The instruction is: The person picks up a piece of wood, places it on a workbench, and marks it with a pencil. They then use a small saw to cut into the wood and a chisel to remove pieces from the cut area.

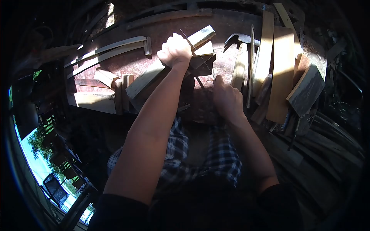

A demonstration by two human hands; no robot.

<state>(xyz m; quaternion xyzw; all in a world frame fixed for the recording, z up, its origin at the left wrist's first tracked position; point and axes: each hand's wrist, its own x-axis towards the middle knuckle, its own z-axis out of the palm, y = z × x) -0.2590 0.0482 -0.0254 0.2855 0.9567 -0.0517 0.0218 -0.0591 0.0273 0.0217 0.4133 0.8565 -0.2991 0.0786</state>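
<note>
A long wooden beam (144, 80) lies diagonally across other wood blocks on the reddish work table (154, 29). My left hand (175, 51) is closed around its upper part and presses on it. Just right of that hand, a thin saw blade (191, 44) crosses the beam, slanting down toward my right hand (227, 96). The fingers of my right hand are wrapped round the saw's handle end, which they mostly hide. Beneath the beam, near its far end, sits a lighter block (204, 49) in sunlight.
A hammer (243, 57) lies right of the saw. Several boards (282, 73) are stacked at the table's right side. At the left are long thin strips (111, 48) and short blocks (106, 77). More wood strips (327, 138) lie in shadow at the lower right.
</note>
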